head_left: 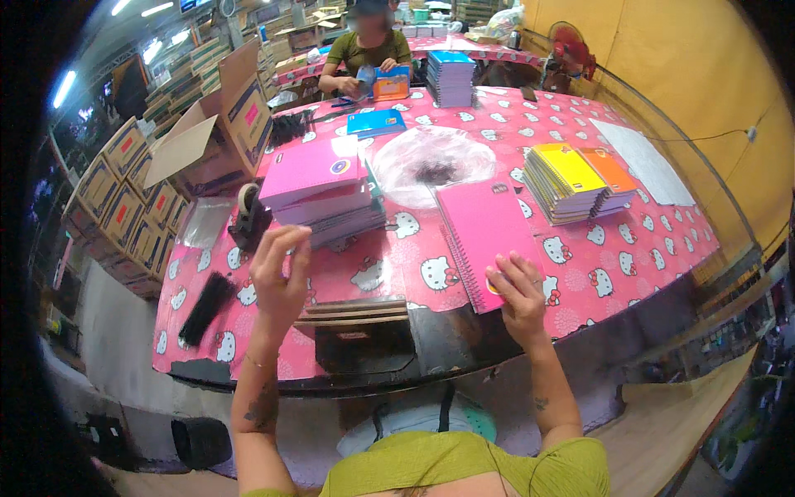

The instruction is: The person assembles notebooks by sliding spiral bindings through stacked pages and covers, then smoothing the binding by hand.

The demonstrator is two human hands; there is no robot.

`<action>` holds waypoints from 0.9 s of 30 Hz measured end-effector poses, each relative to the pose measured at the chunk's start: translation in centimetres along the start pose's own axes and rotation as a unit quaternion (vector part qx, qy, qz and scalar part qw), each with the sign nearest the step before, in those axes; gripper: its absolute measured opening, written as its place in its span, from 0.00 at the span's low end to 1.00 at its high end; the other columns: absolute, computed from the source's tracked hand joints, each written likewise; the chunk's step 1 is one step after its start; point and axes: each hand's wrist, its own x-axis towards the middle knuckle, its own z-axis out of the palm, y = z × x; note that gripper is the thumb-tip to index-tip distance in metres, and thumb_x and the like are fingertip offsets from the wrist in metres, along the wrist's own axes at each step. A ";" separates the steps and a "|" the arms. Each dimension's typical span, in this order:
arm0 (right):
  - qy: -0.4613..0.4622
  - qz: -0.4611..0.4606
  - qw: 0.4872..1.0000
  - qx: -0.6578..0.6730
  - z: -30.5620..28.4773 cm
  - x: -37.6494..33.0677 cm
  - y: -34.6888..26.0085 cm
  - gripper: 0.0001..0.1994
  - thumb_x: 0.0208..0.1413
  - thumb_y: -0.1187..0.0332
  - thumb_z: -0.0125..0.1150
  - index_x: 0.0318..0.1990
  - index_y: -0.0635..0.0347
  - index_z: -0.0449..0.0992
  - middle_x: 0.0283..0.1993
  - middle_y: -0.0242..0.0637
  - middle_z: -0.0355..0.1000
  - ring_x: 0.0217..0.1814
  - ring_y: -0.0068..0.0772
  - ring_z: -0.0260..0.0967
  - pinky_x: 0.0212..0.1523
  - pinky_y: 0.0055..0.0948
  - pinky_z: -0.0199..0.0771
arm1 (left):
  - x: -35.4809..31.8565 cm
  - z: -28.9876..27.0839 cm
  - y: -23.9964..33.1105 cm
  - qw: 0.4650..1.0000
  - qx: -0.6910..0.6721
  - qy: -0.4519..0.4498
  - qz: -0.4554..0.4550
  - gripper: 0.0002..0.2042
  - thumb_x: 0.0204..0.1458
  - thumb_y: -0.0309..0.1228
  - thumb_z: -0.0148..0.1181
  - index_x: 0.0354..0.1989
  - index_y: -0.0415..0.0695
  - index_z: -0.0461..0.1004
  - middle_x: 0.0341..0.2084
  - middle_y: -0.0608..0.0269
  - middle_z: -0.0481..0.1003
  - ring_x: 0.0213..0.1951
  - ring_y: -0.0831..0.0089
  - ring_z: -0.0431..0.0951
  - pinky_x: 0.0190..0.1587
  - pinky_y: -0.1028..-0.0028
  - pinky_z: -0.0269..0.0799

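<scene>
A pink spiral notebook [484,219] lies flat and slightly slanted on the table in front of me, its black coil along the left side. My right hand [519,290] rests on its lower right part, fingers stretched over the cover beside a small round sticker. In the air to the left is my left hand [280,261], its fingers loosely bent and apart, with nothing visible in them. Just beyond it stands a stack of pink notebooks [310,178], the upper ones tilted. A black tape dispenser [248,217] sits left of that stack.
Black thin strips [207,308] lie at the left. A plastic bag [389,170] with dark bits sits mid-table; yellow notebooks [567,170] and orange notebooks [611,170] stand right. Across the table, a person [368,50] handles a notebook near a blue stack [451,79]. Cartons [124,199] fill the left.
</scene>
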 end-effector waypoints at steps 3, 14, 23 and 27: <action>-0.219 0.060 0.972 -0.067 3.2 -5.1 4.3 0.30 0.51 0.68 0.64 0.65 0.40 0.70 0.69 0.30 0.65 0.74 0.39 0.57 0.72 0.60 0.45 | -1.3 1.0 -1.2 0.998 0.011 -0.061 -0.003 0.07 0.52 0.19 0.62 0.40 0.36 0.78 0.37 0.52 0.78 0.40 0.58 0.80 0.44 0.66 0.75; -0.253 0.099 0.961 -0.039 2.7 -5.6 4.0 0.30 0.53 0.52 0.64 0.66 0.42 0.69 0.71 0.35 0.61 0.76 0.41 0.52 0.72 0.61 0.43 | 0.9 -0.2 -6.0 0.996 0.046 -0.071 -0.026 0.07 0.54 0.19 0.61 0.40 0.36 0.78 0.35 0.54 0.77 0.34 0.65 0.80 0.39 0.70 0.74; -0.236 0.091 0.966 -0.048 1.2 -6.4 6.2 0.28 0.49 0.59 0.71 0.61 0.40 0.74 0.65 0.31 0.68 0.71 0.38 0.59 0.71 0.53 0.49 | 5.1 1.4 -14.0 0.942 0.289 -0.160 0.064 0.16 0.54 0.31 0.63 0.52 0.44 0.78 0.53 0.51 0.76 0.53 0.54 0.76 0.54 0.61 0.71; -0.235 0.074 0.968 -0.042 1.8 -6.4 7.2 0.28 0.49 0.57 0.71 0.61 0.40 0.74 0.65 0.32 0.67 0.71 0.39 0.59 0.70 0.54 0.51 | 4.3 1.8 -16.7 0.944 0.276 -0.152 0.094 0.15 0.55 0.26 0.57 0.52 0.46 0.77 0.44 0.55 0.80 0.46 0.57 0.80 0.53 0.61 0.72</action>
